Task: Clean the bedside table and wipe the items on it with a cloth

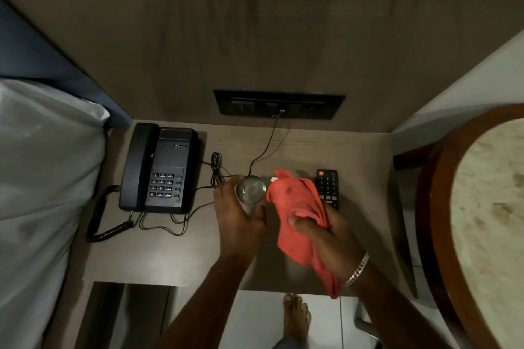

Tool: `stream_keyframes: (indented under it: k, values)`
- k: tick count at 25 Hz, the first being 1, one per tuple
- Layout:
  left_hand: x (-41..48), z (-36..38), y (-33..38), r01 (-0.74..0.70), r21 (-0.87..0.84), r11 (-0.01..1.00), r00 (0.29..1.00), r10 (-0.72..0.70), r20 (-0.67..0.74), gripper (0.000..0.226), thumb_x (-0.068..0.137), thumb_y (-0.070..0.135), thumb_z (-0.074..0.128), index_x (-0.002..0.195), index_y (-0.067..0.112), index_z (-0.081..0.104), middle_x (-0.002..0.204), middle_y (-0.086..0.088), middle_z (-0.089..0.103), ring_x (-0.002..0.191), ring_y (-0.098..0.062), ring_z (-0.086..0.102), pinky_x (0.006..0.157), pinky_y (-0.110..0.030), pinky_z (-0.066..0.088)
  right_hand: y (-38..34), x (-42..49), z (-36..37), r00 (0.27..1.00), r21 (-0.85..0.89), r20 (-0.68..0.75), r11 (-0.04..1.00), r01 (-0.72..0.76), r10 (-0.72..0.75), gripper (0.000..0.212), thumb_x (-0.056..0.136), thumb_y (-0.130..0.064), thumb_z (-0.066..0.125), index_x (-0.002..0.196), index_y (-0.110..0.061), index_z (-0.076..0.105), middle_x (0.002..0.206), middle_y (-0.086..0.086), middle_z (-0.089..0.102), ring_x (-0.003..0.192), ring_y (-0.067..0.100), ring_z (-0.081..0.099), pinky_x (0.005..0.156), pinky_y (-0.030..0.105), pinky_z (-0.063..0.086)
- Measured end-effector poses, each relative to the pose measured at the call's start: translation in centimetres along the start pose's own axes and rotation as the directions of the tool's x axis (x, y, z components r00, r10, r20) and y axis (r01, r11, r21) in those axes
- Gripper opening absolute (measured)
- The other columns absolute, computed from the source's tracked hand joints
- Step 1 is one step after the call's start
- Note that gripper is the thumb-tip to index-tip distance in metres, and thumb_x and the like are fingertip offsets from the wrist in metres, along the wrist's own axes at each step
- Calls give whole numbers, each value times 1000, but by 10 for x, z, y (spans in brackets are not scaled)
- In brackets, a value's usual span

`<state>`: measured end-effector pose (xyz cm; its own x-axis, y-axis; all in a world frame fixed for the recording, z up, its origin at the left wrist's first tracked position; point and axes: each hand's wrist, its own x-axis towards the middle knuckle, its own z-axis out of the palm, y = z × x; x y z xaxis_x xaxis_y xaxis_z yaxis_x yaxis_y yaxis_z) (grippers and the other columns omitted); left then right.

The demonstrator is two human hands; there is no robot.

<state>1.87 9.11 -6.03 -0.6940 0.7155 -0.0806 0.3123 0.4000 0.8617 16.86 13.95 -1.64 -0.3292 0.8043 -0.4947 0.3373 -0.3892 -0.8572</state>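
- Head view: a clear glass [250,189] is gripped by the left hand [237,217], the fingers wrapped round its side and its mouth turned up toward the camera. It appears to be lifted off the table [175,258], presumably so that its wall can be reached all round.
- A red cloth [297,212] is bunched in the right hand [329,238], which is closed on it. One end is brought up against the glass and the tail is left hanging past the wrist. A wad is probably being formed to wipe the glass.
- A black phone [158,168] is set at the table's left, near the bed [42,178], with its coiled cord trailing over the front left.
- A remote [328,188] lies to the right, partly hidden by the cloth. Both seem yet to be wiped, though this cannot be confirmed.
- A thin cable [269,144] is run from the wall socket panel [279,105] down toward the glass; its end is hidden.
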Motion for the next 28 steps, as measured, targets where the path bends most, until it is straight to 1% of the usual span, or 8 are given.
stream_keyframes:
  k: [3, 7, 10, 14, 18, 21, 24, 28]
  values:
    - [-31, -14, 50, 90, -257, 962, 996, -90, 9, 41, 77, 26, 67, 116, 22, 54, 114, 1, 60, 107, -13, 59, 89, -37, 49, -17, -9, -7, 968, -369, 19, 898, 239, -250, 50, 76, -40, 71, 118, -56, 49, 119, -19, 60, 111, 1, 57, 96, 27, 47]
    - [-62, 8, 107, 596, -460, 658, 747, -245, 618, 44, 80, 32, 66, 122, 18, 62, 112, -6, 74, 104, -21, 70, 92, -44, 54, -35, -33, -32, 915, -551, 75, 749, 369, -396, 87, 74, -41, 63, 143, -52, 12, 147, -22, 35, 134, -8, 32, 110, 23, 35]
    - [-68, 47, 125, 773, -447, 450, 599, -289, 747, 33, 84, 7, 61, 118, 4, 64, 112, -22, 71, 103, -37, 68, 96, -52, 51, -39, -62, -89, 958, -206, 66, 936, 286, -279, 102, 63, -17, 81, 140, -48, 21, 139, -33, 44, 127, -12, 43, 101, 18, 44]
    - [-94, 108, 164, 899, -385, 208, 423, -184, 887, 39, 78, -3, 51, 115, -2, 64, 100, -27, 71, 81, -37, 72, 70, -46, 60, -16, -82, -183, 930, 43, -322, 979, 201, -177, 72, 66, -15, 80, 126, -42, 50, 126, -27, 61, 113, -9, 57, 79, 9, 51]
    - [-124, 179, 188, 761, -348, 548, 533, -221, 817, 37, 77, 6, 55, 110, 13, 70, 107, -22, 72, 99, -42, 68, 91, -59, 52, 25, -82, -236, 857, 52, -512, 993, 104, -63, 60, 72, 5, 75, 118, -30, 62, 115, 3, 70, 101, 14, 67, 72, 18, 57]
    - [-135, 207, 187, 328, -132, 935, 696, -145, 703, 32, 79, 22, 64, 111, 24, 71, 110, -8, 72, 104, -28, 67, 97, -41, 51, 42, -79, -258, 765, -143, -637, 990, 0, -92, 47, 78, -2, 71, 118, -27, 62, 118, -2, 66, 106, 19, 63, 83, 26, 55]
    - [-136, 210, 184, 47, -1, 999, 730, -34, 683, 53, 79, 39, 56, 128, 17, 56, 119, -6, 66, 110, -25, 62, 98, -36, 48, 55, -73, -253, 840, -632, -515, 739, -235, -173, 58, 81, -52, 43, 130, -24, 56, 131, 11, 60, 110, 36, 58, 90, 38, 45]
    - [-121, 176, 190, -14, -58, 998, 727, 50, 684, 29, 91, 33, 57, 117, 20, 59, 104, 9, 64, 92, -5, 61, 87, -27, 53, 32, -77, -239, 759, -696, -614, 602, -392, -215, 74, 73, -56, 30, 136, -22, 50, 144, 16, 46, 122, 44, 46, 92, 58, 42]
